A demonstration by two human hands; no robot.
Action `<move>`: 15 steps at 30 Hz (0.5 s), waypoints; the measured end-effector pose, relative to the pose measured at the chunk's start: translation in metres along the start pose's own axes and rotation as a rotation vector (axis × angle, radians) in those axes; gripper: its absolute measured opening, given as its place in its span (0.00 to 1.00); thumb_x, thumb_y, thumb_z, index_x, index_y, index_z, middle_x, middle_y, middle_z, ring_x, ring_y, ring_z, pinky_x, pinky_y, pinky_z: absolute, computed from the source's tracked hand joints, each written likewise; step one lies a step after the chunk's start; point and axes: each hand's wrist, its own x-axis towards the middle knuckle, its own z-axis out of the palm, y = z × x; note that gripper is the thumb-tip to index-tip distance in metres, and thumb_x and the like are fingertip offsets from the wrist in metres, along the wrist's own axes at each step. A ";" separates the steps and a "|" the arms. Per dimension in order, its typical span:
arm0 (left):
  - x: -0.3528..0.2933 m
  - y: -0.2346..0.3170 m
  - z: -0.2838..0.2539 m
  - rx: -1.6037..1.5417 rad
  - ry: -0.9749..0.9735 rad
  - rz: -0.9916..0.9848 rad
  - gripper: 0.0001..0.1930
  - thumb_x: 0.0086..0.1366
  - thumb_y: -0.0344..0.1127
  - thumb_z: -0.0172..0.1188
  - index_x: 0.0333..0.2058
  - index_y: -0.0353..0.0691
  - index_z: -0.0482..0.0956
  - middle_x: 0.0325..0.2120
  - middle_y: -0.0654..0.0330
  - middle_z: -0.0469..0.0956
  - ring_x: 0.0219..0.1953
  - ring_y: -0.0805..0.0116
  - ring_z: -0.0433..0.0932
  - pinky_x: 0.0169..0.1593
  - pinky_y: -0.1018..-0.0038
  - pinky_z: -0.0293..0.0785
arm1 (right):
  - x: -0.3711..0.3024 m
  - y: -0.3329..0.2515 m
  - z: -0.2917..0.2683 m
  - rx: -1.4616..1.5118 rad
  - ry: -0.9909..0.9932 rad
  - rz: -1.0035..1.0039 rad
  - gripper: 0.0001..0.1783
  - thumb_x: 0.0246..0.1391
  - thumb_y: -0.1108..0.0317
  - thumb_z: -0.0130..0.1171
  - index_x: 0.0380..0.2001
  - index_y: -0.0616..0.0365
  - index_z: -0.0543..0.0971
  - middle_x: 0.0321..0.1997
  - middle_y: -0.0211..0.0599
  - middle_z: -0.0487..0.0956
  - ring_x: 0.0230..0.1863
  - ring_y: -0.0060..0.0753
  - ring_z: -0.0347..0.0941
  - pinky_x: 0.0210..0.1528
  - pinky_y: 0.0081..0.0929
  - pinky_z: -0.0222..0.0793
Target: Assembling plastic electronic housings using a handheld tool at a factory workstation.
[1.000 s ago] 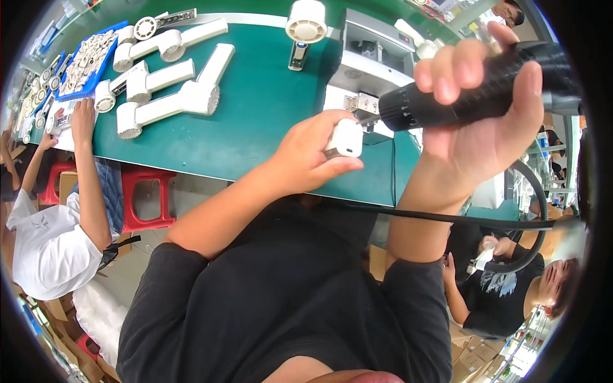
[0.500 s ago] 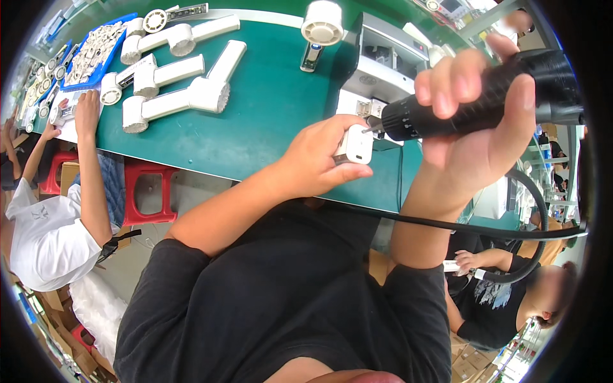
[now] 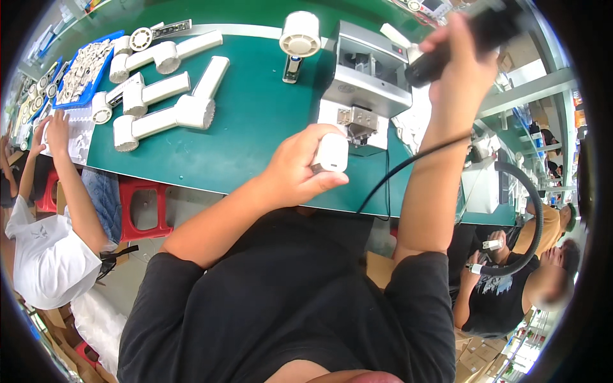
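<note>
Fingers (image 3: 317,134) of the left hand (image 3: 290,167) are curled round a white plastic piece with a rounded end (image 3: 331,152), thumb clamped along its near side, so they're only as far apart as the thing is thick. It's up over the near edge of the flat green tabletop (image 3: 255,134), just this side of a boxy silver-grey metal machine (image 3: 373,80). Right hand (image 3: 465,70) is way up, wrapped round a chunky black cylindrical tool (image 3: 488,32), well clear of the piece; kinda blurry, can't tell each finger's spot.
</note>
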 end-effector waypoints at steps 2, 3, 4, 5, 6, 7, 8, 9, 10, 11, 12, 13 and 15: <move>0.000 -0.002 0.000 -0.011 -0.005 0.001 0.30 0.54 0.48 0.64 0.47 0.35 0.64 0.29 0.63 0.70 0.30 0.76 0.68 0.34 0.80 0.67 | -0.001 0.000 -0.010 0.238 0.162 -0.039 0.12 0.52 0.65 0.55 0.29 0.65 0.71 0.17 0.37 0.70 0.18 0.31 0.68 0.25 0.28 0.66; 0.003 0.000 0.005 -0.037 -0.040 0.002 0.30 0.54 0.48 0.64 0.47 0.35 0.64 0.29 0.63 0.70 0.30 0.77 0.68 0.34 0.80 0.67 | -0.007 -0.018 -0.018 0.282 0.225 -0.027 0.15 0.53 0.63 0.53 0.36 0.65 0.70 0.18 0.36 0.69 0.18 0.31 0.66 0.25 0.28 0.65; 0.002 0.001 0.006 -0.064 -0.039 -0.012 0.30 0.54 0.48 0.64 0.47 0.35 0.63 0.29 0.63 0.70 0.30 0.77 0.68 0.34 0.79 0.67 | -0.018 -0.021 -0.024 0.367 0.101 -0.034 0.17 0.55 0.61 0.50 0.41 0.64 0.68 0.18 0.37 0.68 0.18 0.30 0.64 0.25 0.32 0.65; 0.002 0.001 0.007 -0.092 -0.040 -0.027 0.30 0.54 0.48 0.64 0.47 0.35 0.63 0.29 0.63 0.70 0.31 0.76 0.69 0.34 0.79 0.67 | -0.028 -0.021 -0.027 0.351 -0.010 0.025 0.17 0.55 0.61 0.49 0.42 0.64 0.67 0.19 0.37 0.68 0.18 0.30 0.64 0.25 0.32 0.65; -0.002 -0.001 0.003 -0.097 -0.007 -0.046 0.30 0.54 0.48 0.64 0.48 0.35 0.63 0.29 0.62 0.70 0.31 0.76 0.69 0.34 0.79 0.67 | -0.036 -0.013 -0.020 0.362 -0.150 0.093 0.18 0.56 0.61 0.48 0.43 0.65 0.66 0.19 0.37 0.69 0.18 0.31 0.64 0.25 0.33 0.65; -0.003 -0.003 0.003 -0.136 -0.006 -0.059 0.29 0.54 0.46 0.63 0.47 0.36 0.63 0.30 0.61 0.71 0.31 0.76 0.69 0.35 0.79 0.68 | -0.046 -0.011 -0.013 0.320 -0.179 0.121 0.18 0.55 0.62 0.49 0.43 0.65 0.66 0.19 0.37 0.69 0.18 0.30 0.64 0.24 0.32 0.65; -0.004 -0.006 0.003 -0.138 0.000 -0.040 0.29 0.54 0.46 0.63 0.47 0.36 0.63 0.30 0.61 0.71 0.31 0.75 0.69 0.35 0.79 0.68 | -0.052 -0.003 -0.010 0.348 -0.191 0.162 0.18 0.55 0.63 0.49 0.43 0.65 0.65 0.19 0.38 0.69 0.18 0.31 0.65 0.24 0.32 0.65; -0.003 -0.007 0.003 -0.135 0.005 -0.018 0.28 0.54 0.45 0.63 0.47 0.36 0.63 0.30 0.61 0.71 0.31 0.75 0.69 0.35 0.79 0.68 | -0.056 -0.001 -0.010 0.287 -0.188 0.170 0.17 0.55 0.64 0.49 0.43 0.65 0.65 0.19 0.38 0.69 0.18 0.31 0.65 0.24 0.32 0.65; -0.004 -0.008 0.004 -0.130 0.011 0.004 0.28 0.54 0.45 0.63 0.47 0.36 0.63 0.30 0.61 0.71 0.31 0.75 0.69 0.35 0.79 0.68 | -0.059 0.000 -0.010 0.228 -0.186 0.177 0.17 0.54 0.65 0.49 0.43 0.65 0.64 0.19 0.39 0.69 0.18 0.31 0.65 0.24 0.32 0.65; -0.004 -0.004 0.004 -0.133 0.006 -0.009 0.27 0.54 0.43 0.62 0.47 0.36 0.63 0.31 0.60 0.71 0.32 0.74 0.69 0.35 0.78 0.68 | -0.062 0.002 -0.010 0.294 -0.160 0.182 0.14 0.53 0.68 0.51 0.40 0.65 0.66 0.18 0.38 0.70 0.17 0.30 0.66 0.22 0.29 0.65; -0.003 -0.003 0.005 -0.142 0.008 -0.016 0.27 0.54 0.43 0.62 0.47 0.36 0.63 0.31 0.60 0.71 0.32 0.74 0.69 0.35 0.78 0.68 | -0.065 0.006 -0.010 0.356 -0.134 0.187 0.11 0.51 0.72 0.53 0.37 0.65 0.68 0.17 0.38 0.70 0.16 0.29 0.67 0.21 0.26 0.66; -0.003 -0.003 0.005 -0.151 0.011 -0.023 0.26 0.54 0.42 0.62 0.47 0.36 0.63 0.31 0.60 0.71 0.32 0.74 0.69 0.35 0.78 0.68 | -0.068 0.009 -0.010 0.418 -0.109 0.192 0.09 0.49 0.75 0.55 0.34 0.65 0.70 0.16 0.37 0.71 0.15 0.28 0.68 0.20 0.23 0.66; -0.003 -0.003 0.005 -0.157 0.015 -0.027 0.26 0.54 0.42 0.61 0.47 0.36 0.63 0.31 0.60 0.71 0.32 0.74 0.69 0.35 0.77 0.68 | -0.075 0.014 -0.009 0.433 -0.118 0.211 0.10 0.49 0.75 0.55 0.35 0.65 0.69 0.16 0.38 0.71 0.15 0.28 0.68 0.20 0.23 0.66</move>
